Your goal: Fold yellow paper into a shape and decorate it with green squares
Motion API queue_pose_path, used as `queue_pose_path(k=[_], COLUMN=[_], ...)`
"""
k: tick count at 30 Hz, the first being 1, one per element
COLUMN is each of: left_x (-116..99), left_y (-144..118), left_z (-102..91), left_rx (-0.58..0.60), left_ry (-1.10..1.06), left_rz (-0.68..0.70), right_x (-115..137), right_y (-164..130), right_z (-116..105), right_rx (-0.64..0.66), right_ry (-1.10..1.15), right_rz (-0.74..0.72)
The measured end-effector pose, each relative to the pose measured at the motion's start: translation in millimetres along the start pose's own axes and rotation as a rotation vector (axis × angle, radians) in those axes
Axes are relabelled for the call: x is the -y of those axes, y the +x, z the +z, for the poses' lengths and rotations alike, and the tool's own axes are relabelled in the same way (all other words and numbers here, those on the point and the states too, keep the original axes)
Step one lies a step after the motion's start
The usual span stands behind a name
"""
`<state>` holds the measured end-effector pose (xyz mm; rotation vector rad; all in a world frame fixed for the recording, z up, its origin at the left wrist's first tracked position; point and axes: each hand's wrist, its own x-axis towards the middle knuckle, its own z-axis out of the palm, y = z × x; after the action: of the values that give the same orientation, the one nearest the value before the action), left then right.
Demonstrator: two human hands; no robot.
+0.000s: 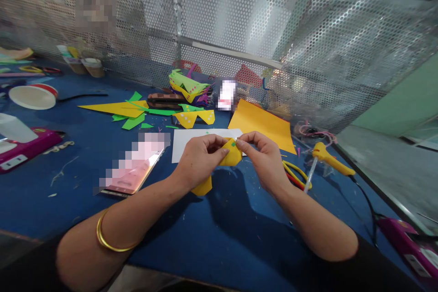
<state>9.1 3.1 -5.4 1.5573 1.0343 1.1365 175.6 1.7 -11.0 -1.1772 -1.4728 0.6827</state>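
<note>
1. I see the blue table filling most of the frame, with a perforated metal screen standing along its far edge across the top of the picture.
2. An orange paper sheet lies flat right of centre, just beyond the hands, and a white paper sheet lies beside it, partly hidden by my knuckles; both sit within easy reach, I judge as stock.
3. A phone lies left of centre, face up, its screen blurred.
4. A white bowl rests at the upper left, and a pink box at the left edge.
5. Yellow and green paper scraps spread over the upper middle, with a stack of folded paper shapes behind them.
6. A yellow glue gun lies at the right, its nozzle pointing down-left, off the working spot.
7. My left hand and right hand meet at the centre of the frame, held just above the table.
8. Between them is the small yellow folded paper bearing a green dot. The left fingers pinch its left side, and the right thumb and forefinger pinch its upper right corner, which looks to me like steadying it while a detail is pressed.
</note>
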Motion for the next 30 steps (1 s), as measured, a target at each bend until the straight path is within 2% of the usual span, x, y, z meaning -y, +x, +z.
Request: queue_pose_path(k=[13,21,24,28,30], left_x=[1,0,1,0,-2], left_y=[0,2,3,3,3], left_z=[-1.0,-2.0,-3.1,-3.8,-3.9], left_rx=[0.019,-0.026,-0.048,-0.078,-0.082], left_ry=[0.024,-0.028,-0.035,-0.035,-0.073], left_rz=[0.000,-0.024,-0.025,-0.042,-0.045], right_x=[-1,-2,2,7,8], right_y=[-1,1,3,1,-1], right_z=[2,-1,-2,1,3], right_rx=[0.000,-0.030,-0.031,0.051,0.081], right_ry=[-0.035,0.030,0.053,0.190,0.237], right_rz=[-0.023,-0.012,0.035,0.175,0.198])
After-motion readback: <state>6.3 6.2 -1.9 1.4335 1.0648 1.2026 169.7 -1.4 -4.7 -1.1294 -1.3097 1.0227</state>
